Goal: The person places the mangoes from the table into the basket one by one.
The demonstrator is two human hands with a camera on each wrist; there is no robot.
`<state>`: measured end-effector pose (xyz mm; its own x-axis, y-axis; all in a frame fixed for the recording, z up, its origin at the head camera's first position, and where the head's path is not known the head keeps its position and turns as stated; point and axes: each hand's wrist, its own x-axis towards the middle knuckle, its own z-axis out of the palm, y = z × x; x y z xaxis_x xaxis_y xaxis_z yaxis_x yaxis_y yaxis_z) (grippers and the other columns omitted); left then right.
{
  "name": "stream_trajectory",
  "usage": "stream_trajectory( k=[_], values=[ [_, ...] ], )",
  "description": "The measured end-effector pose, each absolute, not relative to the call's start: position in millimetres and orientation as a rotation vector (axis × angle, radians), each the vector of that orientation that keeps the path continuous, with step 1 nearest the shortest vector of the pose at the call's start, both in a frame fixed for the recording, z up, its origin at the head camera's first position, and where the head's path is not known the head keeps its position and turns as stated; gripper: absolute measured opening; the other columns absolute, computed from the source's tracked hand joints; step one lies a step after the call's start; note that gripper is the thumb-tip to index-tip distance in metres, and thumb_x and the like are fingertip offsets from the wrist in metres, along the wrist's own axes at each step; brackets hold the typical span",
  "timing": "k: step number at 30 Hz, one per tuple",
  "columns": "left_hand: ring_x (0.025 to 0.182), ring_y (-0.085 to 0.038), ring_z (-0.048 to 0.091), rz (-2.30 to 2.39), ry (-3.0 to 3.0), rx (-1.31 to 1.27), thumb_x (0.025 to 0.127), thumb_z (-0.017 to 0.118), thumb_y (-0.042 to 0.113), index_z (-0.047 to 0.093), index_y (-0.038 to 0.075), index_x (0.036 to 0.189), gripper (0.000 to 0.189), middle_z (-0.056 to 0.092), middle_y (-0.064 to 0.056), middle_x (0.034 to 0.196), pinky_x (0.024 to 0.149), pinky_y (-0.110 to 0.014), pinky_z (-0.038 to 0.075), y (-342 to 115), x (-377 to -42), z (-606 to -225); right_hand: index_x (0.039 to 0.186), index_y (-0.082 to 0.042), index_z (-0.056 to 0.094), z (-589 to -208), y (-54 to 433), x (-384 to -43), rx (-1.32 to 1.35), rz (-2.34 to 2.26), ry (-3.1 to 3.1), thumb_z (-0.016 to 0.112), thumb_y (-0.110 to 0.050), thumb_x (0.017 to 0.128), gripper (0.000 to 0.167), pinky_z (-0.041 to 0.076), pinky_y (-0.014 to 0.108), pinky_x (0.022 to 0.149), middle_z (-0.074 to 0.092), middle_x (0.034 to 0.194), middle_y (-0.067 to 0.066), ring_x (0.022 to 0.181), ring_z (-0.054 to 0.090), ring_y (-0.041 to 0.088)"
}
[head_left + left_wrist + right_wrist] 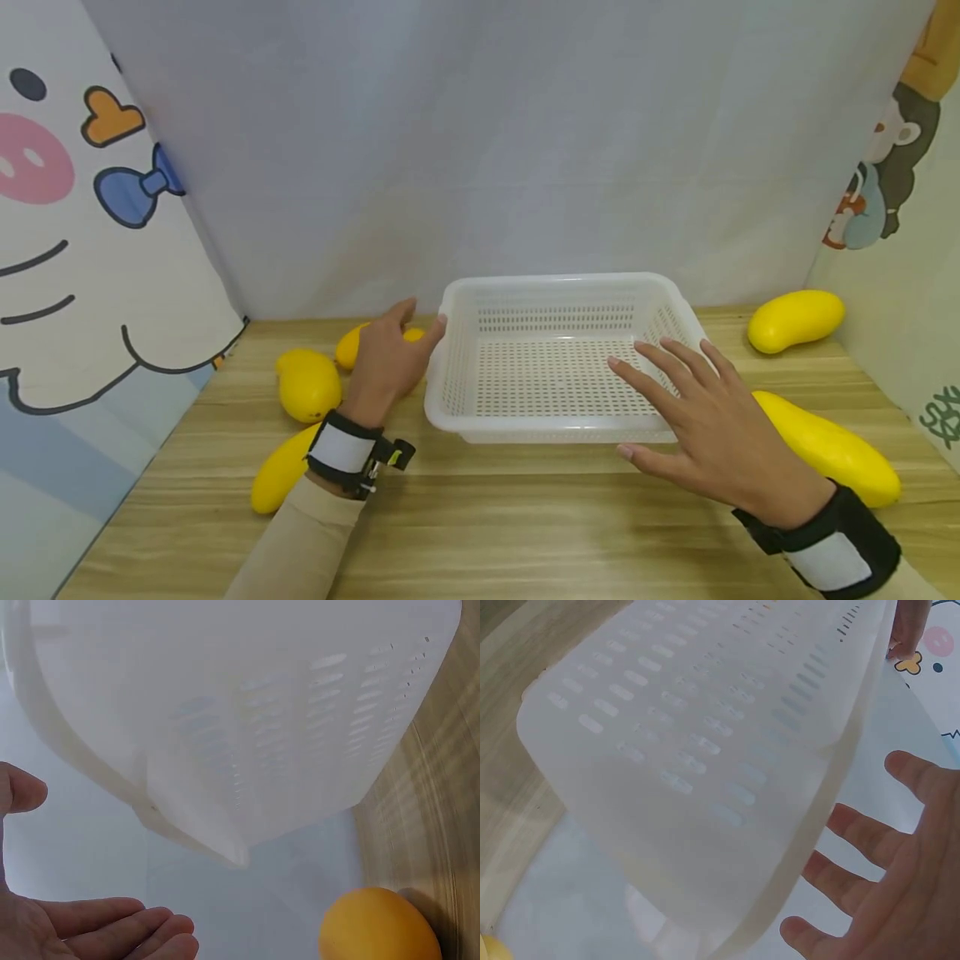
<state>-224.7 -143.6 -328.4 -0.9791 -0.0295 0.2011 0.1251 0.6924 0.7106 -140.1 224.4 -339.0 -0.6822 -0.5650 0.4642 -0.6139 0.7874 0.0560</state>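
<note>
A white perforated plastic basket point(555, 429) stands upright on the wooden table. My left hand point(388, 358) is beside its left end, the thumb tip overlapping the rim in the head view. In the left wrist view the left hand's fingers point(112, 922) extend below the rim, apart from the thumb, with nothing between them. My right hand point(712, 425) spreads over the basket's right front corner, holding nothing. The right wrist view shows its fingers point(870, 832) stretched out close to the basket's wall point(682, 847).
Left of the basket lie several yellow fruits, including a rounded one point(309, 385) and a long one point(281, 471) partly behind the left wrist. Two long yellow fruits, one at the back point(797, 321) and one nearer point(832, 450), lie to the right. A pale curtain point(480, 150) hangs behind.
</note>
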Motion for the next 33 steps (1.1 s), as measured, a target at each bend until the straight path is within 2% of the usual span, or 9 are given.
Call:
stream_trajectory(
  k=[7, 19, 33],
  values=[
    [0.140, -0.036, 0.044, -1.219, -2.739, -0.055, 0.097, 0.057, 0.054, 0.039, 0.000, 0.153, 0.080, 0.046, -0.022, 0.151, 0.112, -0.052, 0.039, -147.5, -238.2, -331.1, 0.156, -0.027, 0.040, -340.3, 225.5, -140.3, 0.887, 0.158, -2.501, 0.062, -0.064, 0.088, 0.080, 0.020, 0.064, 0.116, 0.044, 0.153, 0.013, 0.139, 0.037, 0.041],
    [0.134, -0.035, 0.051, -1.299, -2.722, -0.023, 0.095, 0.056, 0.059, 0.041, 0.002, 0.153, 0.082, 0.050, -0.019, 0.149, 0.108, -0.051, 0.044, -147.4, -252.1, -337.6, 0.156, -0.026, 0.040, -339.2, 226.3, -141.2, 0.891, 0.144, -2.486, 0.059, -0.066, 0.089, 0.080, 0.022, 0.065, 0.114, 0.044, 0.152, 0.014, 0.139, 0.037, 0.040],
    [0.132, -0.036, 0.052, -1.372, -2.776, 0.005, 0.094, 0.055, 0.062, 0.042, -0.001, 0.151, 0.086, 0.053, -0.022, 0.145, 0.108, -0.051, 0.044, -141.5, -264.5, -350.7, 0.157, -0.026, 0.039, -339.9, 227.9, -142.2, 0.888, 0.133, -2.496, 0.059, -0.066, 0.089, 0.081, 0.021, 0.064, 0.115, 0.044, 0.152, 0.014, 0.139, 0.036, 0.040]
  ],
)
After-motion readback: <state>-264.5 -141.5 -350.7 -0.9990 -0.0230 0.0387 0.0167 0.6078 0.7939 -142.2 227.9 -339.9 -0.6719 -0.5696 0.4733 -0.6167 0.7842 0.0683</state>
